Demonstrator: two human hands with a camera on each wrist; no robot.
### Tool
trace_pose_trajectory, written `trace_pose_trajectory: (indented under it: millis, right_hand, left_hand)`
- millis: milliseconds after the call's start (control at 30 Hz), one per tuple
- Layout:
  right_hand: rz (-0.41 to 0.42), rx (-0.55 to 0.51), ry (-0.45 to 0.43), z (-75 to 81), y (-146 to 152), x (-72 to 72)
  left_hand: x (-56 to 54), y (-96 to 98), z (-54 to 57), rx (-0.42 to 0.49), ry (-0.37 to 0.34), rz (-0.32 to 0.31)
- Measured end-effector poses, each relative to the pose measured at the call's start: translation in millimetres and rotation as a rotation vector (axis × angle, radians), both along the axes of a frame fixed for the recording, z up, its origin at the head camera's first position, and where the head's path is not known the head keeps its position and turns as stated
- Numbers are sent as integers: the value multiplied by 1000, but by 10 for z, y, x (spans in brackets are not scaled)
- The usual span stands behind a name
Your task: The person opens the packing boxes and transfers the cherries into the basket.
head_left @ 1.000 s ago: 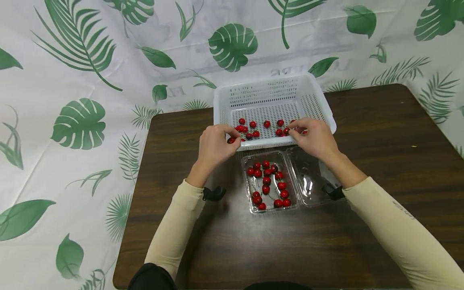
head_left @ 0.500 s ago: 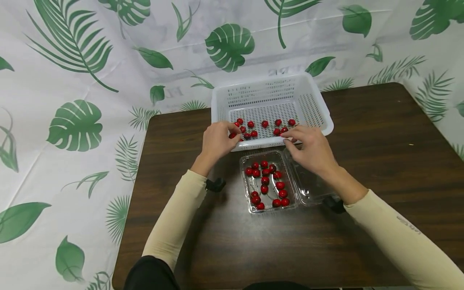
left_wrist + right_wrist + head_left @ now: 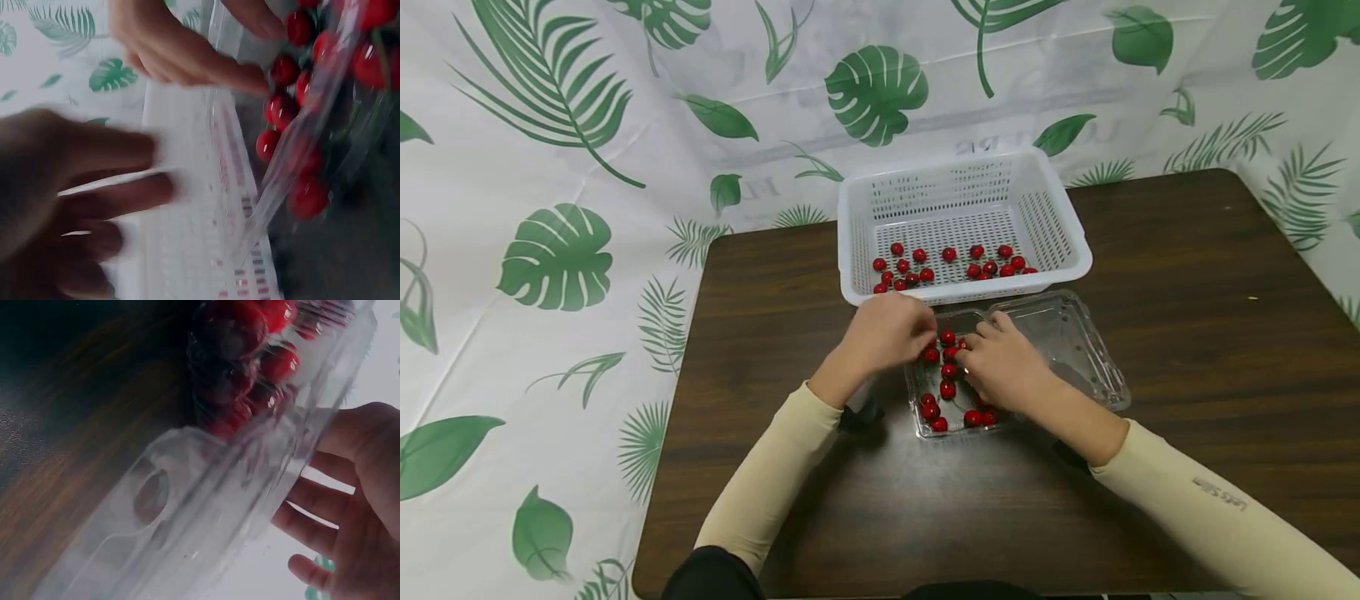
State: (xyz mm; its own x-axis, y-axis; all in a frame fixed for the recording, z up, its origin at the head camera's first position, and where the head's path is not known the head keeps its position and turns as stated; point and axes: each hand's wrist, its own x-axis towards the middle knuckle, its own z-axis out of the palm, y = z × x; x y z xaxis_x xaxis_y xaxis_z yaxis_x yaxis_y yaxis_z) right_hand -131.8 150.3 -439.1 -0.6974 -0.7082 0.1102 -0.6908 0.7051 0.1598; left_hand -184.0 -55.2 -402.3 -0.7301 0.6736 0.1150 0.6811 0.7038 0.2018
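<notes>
Dark red cherries [image 3: 947, 389] lie in a clear plastic clamshell box [image 3: 925, 432] on the table. Its lid [image 3: 1078, 342] is folded out to the right. My left hand [image 3: 889, 333] is over the box's left back edge; the left wrist view shows blurred fingers [image 3: 128, 187] spread apart with nothing between them. My right hand [image 3: 1003, 367] reaches over the box's right side. In the left wrist view two of its fingertips [image 3: 253, 78] touch cherries; whether they pinch one cannot be told. The box wall partly hides these fingertips in the right wrist view.
A white perforated basket [image 3: 955, 293] stands just behind the box, with more cherries [image 3: 949, 254] spread along its near half. The brown wooden table [image 3: 1187, 275] runs up to a leaf-printed white cloth [image 3: 662, 150] at the back and left.
Both hands have left the basket and come forward to the box, the left moving rightward as well. More cherries in the basket's front are now uncovered. The lid is in fuller view.
</notes>
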Motion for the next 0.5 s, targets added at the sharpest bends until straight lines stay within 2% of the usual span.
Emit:
trace_pose_trajectory:
  millis: [100, 167, 233, 333, 500]
  right_hand:
    - [-6, 33, -15, -22, -56, 31]
    - [2, 17, -22, -46, -86, 45]
    - [10, -2, -34, -66, -114, 54]
    - [12, -16, -70, -74, -149, 66]
    - [-23, -11, -124, -59, -196, 85]
  left_hand:
    - [108, 88, -125, -172, -72, -88]
    - [170, 143, -222, -275, -65, -95]
    - [218, 193, -298, -345, -30, -75]
    - [273, 250, -355, -396, 13, -47]
    - [311, 303, -391, -406, 16, -32]
